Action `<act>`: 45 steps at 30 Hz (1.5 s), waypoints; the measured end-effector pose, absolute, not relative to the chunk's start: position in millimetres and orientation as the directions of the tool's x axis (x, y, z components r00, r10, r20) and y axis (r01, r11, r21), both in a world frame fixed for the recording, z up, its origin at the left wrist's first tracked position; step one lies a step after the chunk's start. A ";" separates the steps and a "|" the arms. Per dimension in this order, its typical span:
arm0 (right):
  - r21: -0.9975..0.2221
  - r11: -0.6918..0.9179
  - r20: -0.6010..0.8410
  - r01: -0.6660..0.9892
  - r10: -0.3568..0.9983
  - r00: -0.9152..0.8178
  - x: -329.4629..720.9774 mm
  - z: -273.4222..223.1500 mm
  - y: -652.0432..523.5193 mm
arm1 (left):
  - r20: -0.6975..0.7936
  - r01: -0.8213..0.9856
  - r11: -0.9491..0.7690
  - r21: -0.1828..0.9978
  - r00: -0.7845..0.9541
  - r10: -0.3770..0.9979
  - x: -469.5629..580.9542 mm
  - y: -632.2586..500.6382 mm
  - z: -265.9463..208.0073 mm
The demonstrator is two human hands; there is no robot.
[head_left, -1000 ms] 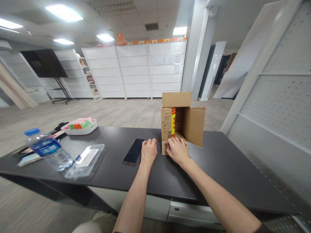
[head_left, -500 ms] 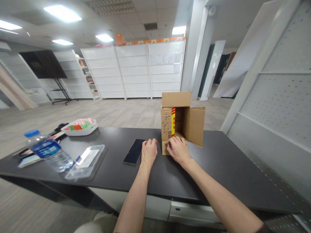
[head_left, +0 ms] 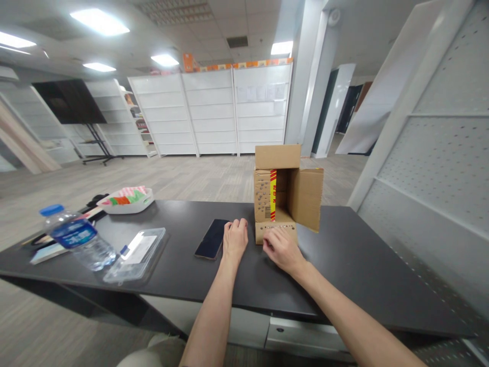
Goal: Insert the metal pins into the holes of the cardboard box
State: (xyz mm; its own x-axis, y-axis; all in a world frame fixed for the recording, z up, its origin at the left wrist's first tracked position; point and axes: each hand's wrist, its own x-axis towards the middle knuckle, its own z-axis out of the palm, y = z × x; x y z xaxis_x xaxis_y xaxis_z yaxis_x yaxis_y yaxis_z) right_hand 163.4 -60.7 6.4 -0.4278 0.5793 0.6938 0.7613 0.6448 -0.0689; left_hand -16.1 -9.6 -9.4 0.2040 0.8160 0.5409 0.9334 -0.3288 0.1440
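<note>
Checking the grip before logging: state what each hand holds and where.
Nothing is held. The left hand lies flat on the table; the right hand rests fingertips against the cardboard box's lower flap.

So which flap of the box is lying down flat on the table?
The bottom flap, just beyond the right hand. It lies flat on the black table, whereas the top flap stands up and the side flap swings out rightwards.

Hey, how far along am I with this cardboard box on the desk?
Done: the cardboard box lies on its side, flaps open, inside looks empty. In hand: your right hand rests at the bottom flap; your left hand lies flat beside the phone. Left: nothing packed, flaps unclosed.
</note>
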 end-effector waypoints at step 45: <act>-0.375 0.748 0.489 0.548 0.662 -0.568 171.8 -11.2 -78.3 | 0.543 0.935 -0.326 0.143 0.201 0.815 -17.2 -7.8 -11.3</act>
